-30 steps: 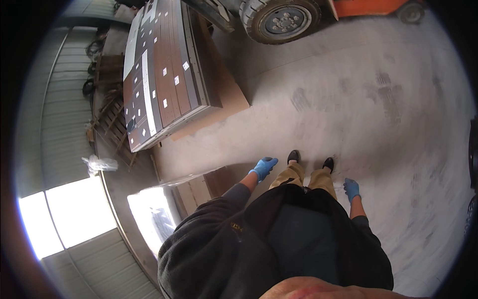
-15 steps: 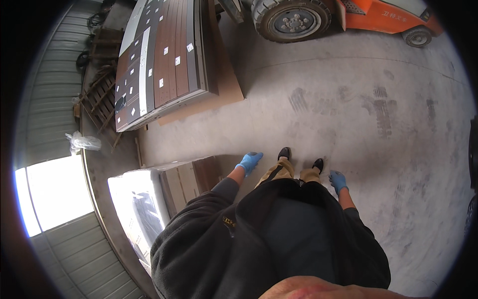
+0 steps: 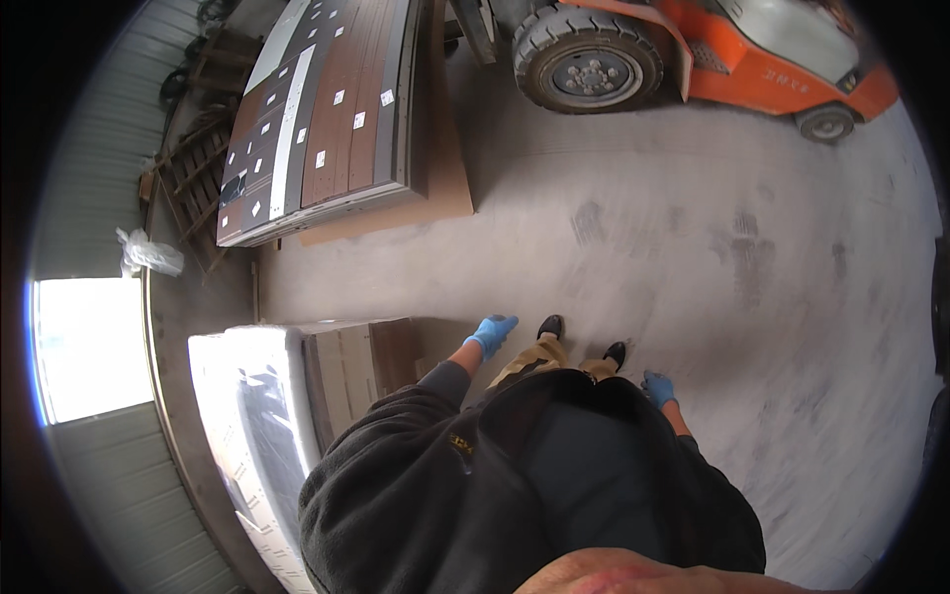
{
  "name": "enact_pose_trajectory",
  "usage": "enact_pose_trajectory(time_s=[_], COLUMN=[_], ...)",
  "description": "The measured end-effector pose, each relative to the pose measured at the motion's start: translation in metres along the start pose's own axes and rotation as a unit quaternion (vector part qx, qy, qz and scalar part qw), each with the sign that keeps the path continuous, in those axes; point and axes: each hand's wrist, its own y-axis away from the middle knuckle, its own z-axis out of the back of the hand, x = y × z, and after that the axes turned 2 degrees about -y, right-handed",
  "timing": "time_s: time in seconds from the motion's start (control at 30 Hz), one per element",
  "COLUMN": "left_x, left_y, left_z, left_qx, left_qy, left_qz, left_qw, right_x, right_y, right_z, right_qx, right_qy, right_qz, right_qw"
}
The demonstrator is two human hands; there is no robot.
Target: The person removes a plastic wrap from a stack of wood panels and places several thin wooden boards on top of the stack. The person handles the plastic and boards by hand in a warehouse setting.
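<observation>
My left hand point(image 3: 492, 335), in a blue glove, hangs low at my left side. Its fingers are loosely stretched and nothing shows in them. The wrapped stack of boxes point(image 3: 343, 371) is the nearest thing to it, a little apart on the left. On the other side, my right hand point(image 3: 657, 387) wears a blue glove too and hangs over the concrete floor. It looks relaxed with fingers partly apart, holding nothing that I can see. Between the hands are my black shoes.
Ahead on the left lies a tall stack of brown and grey panels point(image 3: 336, 119) with white labels, over a cardboard sheet point(image 3: 445, 188). An orange forklift point(image 3: 782, 74) stands at the far right. Wooden pallets point(image 3: 198, 173) and a crumpled plastic bag point(image 3: 148, 254) are along the left wall.
My view has shifted, so the forklift shows more fully and the wrapped boxes sit further left. My feet have changed position slightly. Both hands still hang at my sides.
</observation>
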Motion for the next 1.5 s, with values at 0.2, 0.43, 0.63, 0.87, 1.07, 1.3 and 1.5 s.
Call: enact_pose_trajectory(time_s=[0.2, 0.43, 0.63, 0.87, 1.07, 1.3, 1.5], left_x=[-0.012, 0.017, 0.049, 0.054, 0.039, 0.041, 0.040], left_y=[-0.010, -0.017, 0.004, 0.034, 0.041, 0.032, 0.027], left_z=[-0.011, 0.024, 0.031, -0.008, -0.037, -0.037, 0.010], left_qx=[0.015, -0.029, -0.082, -0.083, -0.075, -0.045, -0.061], left_qy=[0.055, 0.071, 0.113, 0.159, 0.216, 0.178, 0.189], left_qz=[-0.011, 0.001, 0.030, 0.081, 0.037, 0.037, 0.057], left_qw=[0.998, 0.997, 0.990, 0.980, 0.973, 0.982, 0.978], right_x=[0.044, 0.105, 0.131, 0.127, 0.110, 0.124, 0.143], right_y=[-0.002, 0.009, 0.027, 0.008, 0.026, 0.041, 0.031], right_z=[0.021, -0.005, -0.003, 0.036, 0.063, 0.060, 0.029], right_qx=[0.040, 0.042, 0.079, 0.053, 0.029, 0.038, 0.052], right_qy=[0.130, 0.073, 0.143, 0.213, 0.250, 0.292, 0.246], right_qz=[0.150, 0.132, 0.146, 0.156, 0.159, 0.167, 0.183], right_qw=[0.979, 0.988, 0.976, 0.963, 0.955, 0.941, 0.950])
